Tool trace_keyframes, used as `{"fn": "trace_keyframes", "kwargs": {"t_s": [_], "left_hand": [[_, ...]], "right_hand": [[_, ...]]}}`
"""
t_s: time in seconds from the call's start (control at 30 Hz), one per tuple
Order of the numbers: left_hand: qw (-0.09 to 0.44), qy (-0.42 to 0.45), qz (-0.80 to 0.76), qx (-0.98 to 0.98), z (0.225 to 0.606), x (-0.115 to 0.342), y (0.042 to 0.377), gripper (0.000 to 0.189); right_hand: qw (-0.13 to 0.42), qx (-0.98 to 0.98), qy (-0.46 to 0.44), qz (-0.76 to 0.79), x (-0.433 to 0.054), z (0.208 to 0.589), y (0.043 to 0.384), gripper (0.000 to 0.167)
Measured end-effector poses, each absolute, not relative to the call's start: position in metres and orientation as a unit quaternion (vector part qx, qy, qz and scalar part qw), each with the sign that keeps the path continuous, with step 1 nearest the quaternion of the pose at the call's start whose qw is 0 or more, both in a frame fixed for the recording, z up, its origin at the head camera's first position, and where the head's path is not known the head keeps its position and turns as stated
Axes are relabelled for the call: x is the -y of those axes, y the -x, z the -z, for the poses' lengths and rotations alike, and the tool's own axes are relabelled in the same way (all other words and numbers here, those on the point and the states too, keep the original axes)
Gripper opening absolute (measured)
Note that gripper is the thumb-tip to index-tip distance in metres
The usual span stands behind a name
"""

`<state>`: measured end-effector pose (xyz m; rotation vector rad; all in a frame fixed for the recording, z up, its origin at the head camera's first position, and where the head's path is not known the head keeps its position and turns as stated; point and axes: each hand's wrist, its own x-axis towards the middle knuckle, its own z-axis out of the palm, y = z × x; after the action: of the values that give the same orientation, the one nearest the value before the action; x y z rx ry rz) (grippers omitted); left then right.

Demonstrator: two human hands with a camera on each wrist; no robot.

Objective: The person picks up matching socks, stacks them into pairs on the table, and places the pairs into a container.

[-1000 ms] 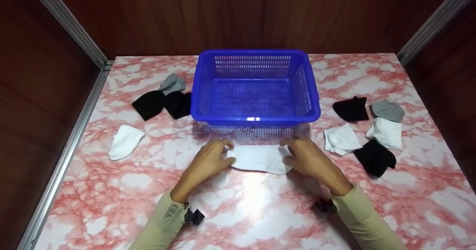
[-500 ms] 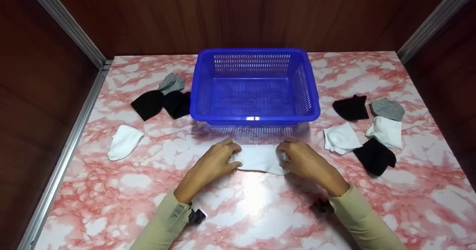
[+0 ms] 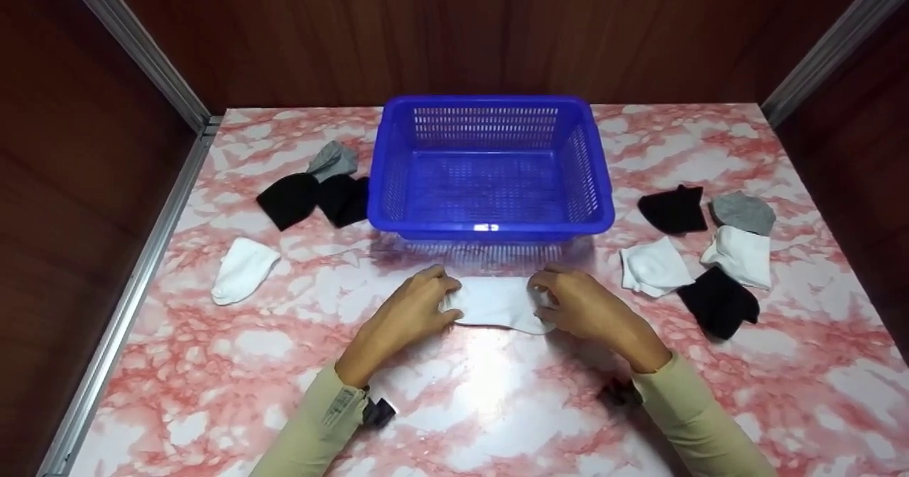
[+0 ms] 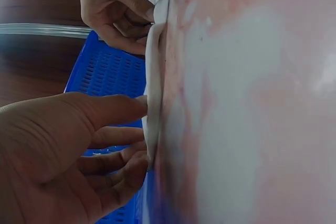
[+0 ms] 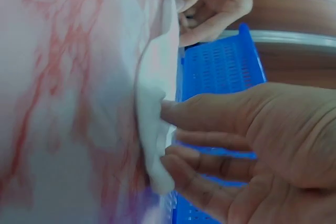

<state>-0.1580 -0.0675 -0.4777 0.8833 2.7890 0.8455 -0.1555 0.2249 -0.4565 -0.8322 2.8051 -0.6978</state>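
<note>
We see both hands on one flat white sock (image 3: 497, 301), laid crosswise on the counter (image 3: 483, 427) just in front of the blue basket (image 3: 426, 227). The left hand (image 3: 412, 310) has its grip on the left end, thumb at the near edge, bent fingers at the far one. The right hand (image 3: 589, 310) mirrors it: grip closed over the right end, fingertips pinching the cloth. From both wrist views we note thumb and fingertips touching the fabric, which lies low against the counter.

To the left we count a grey sock (image 3: 334, 161) touching two dark neighbours, an outer black sock (image 3: 287, 200) and an inner black sock (image 3: 343, 200), the latter beside the basket's wall; whether it touches we cannot tell. Nearer us, well apart from them, lies a lone white sock (image 3: 245, 270).

To the right we record five more: an upper black sock (image 3: 673, 209), a pale grey sock (image 3: 743, 213) touching a folded white sock (image 3: 740, 257), a squarish white sock (image 3: 655, 267), and a lower black sock (image 3: 719, 303) between and below those two whites. We note khaki sleeves (image 3: 312, 420) on both arms, and a wood panel (image 3: 483, 30) behind the counter.
</note>
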Motion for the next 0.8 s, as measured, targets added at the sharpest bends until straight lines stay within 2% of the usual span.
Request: {"fn": "trace_keyframes", "kwargs": {"t_s": [0.2,0.3,0.47,0.6,0.8], "left_hand": [[0.021,-0.278,-0.272,-0.921,0.467,0.067,0.158,0.037],[-0.002,-0.258,-0.272,-0.927,0.458,0.067,0.159,0.034],[-0.082,-0.251,-0.286,-0.921,0.437,0.069,0.168,0.024],[-0.150,-0.255,-0.269,-0.917,0.415,0.070,0.181,0.021],[-0.190,-0.228,-0.232,-0.926,0.393,0.078,0.205,0.024]], "right_hand": [[0.016,-0.928,0.301,0.220,-0.228,0.448,0.155,0.026],[0.010,-0.929,0.292,0.227,-0.235,0.443,0.154,0.029],[0.017,-0.933,0.256,0.251,-0.258,0.433,0.156,0.024],[0.020,-0.944,0.209,0.254,-0.281,0.423,0.159,0.029],[-0.006,-0.969,0.146,0.198,-0.312,0.419,0.165,0.035]]}}
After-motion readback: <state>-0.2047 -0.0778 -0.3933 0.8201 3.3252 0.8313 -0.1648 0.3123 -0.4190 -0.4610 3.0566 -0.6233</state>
